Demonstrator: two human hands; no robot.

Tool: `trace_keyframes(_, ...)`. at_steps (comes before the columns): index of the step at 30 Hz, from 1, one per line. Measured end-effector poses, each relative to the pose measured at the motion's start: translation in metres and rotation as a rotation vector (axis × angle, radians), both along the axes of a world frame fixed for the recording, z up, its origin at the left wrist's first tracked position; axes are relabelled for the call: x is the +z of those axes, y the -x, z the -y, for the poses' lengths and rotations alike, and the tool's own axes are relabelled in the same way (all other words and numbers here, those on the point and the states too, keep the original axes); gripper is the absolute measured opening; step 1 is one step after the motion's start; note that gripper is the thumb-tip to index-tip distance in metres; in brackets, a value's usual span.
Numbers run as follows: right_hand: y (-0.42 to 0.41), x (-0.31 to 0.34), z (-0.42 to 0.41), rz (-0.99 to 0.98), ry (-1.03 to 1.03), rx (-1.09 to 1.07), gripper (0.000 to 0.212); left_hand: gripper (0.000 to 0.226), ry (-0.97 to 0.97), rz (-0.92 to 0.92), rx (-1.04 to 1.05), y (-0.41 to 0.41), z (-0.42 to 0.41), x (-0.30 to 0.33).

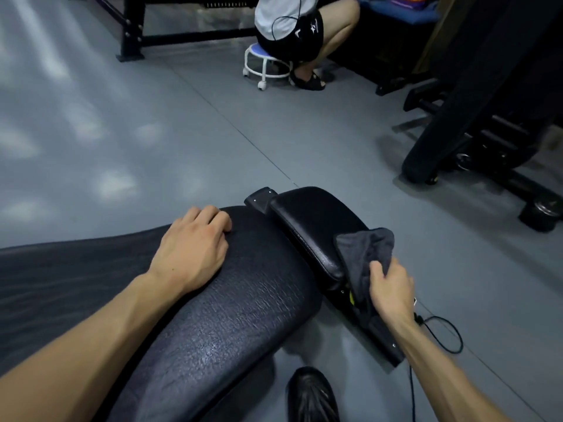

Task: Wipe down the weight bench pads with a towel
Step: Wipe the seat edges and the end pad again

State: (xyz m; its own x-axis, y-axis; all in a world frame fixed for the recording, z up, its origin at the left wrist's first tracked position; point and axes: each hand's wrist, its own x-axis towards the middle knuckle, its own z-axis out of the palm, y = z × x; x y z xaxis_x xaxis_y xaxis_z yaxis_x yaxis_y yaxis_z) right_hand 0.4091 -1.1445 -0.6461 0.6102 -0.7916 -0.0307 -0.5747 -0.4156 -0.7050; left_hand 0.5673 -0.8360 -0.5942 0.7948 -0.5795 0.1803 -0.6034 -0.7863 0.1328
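Hands were split: left hand [195,248] rested curled on the long pad [231,306]; towel [362,254] was gripped by right hand [393,287] at the small pad's [313,220] near-right edge.

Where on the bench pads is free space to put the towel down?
The long pad is bare between the left hand and its near edge. The small pad is bare at its far end; its near end is crowded by the towel in the right hand.

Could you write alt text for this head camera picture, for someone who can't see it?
A person's right hand holds a dark grey towel against the small black seat pad of a weight bench, while the left hand rests on the larger back pad. Beyond, another person sits on a small wheeled stool.
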Motion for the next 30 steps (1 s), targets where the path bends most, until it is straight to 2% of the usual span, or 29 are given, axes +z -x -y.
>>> trace_keyframes(2, 0.011, 0.009, -0.018, 0.028, 0.067, 0.064, 0.014, 0.032, 0.019, -0.035, -0.015, 0.006, -0.005, -0.001)
trace_keyframes(4, 0.014, 0.010, -0.030, 0.059, 0.109, 0.185, 0.034, 0.035, 0.023, -0.051, -0.011, 0.006, -0.005, 0.000)
trace_keyframes(6, 0.001, 0.008, -0.033, 0.019, 0.170, 0.419, 0.054, 0.036, 0.013, -0.044, -0.002, 0.008, -0.004, 0.000)
trace_keyframes(9, -0.052, 0.005, -0.014, -0.120, 0.248, 0.650, 0.067, 0.034, 0.008, -0.038, -0.004, 0.007, -0.005, -0.004)
trace_keyframes(14, -0.156, -0.001, 0.027, -0.268, 0.241, 0.703, 0.068, 0.029, 0.006, -0.048, 0.008, 0.003, -0.003, -0.005)
trace_keyframes(18, -0.213, 0.000, 0.012, -0.235, 0.191, 0.686, 0.058, 0.027, -0.005, -0.045, 0.030, 0.001, 0.000, -0.006)
trace_keyframes(22, -0.185, 0.011, -0.011, -0.074, 0.109, 0.929, 0.057, 0.027, -0.022, -0.053, 0.036, 0.001, 0.001, -0.002)
trace_keyframes(25, -0.138, 0.010, -0.014, 0.008, 0.186, 1.042, 0.061, 0.030, -0.028, -0.080, 0.038, 0.005, -0.001, 0.001)
trace_keyframes(30, -0.070, 0.010, -0.015, 0.056, 0.186, 0.983, 0.059, 0.035, -0.055, -0.176, 0.061, 0.039, -0.017, 0.031)
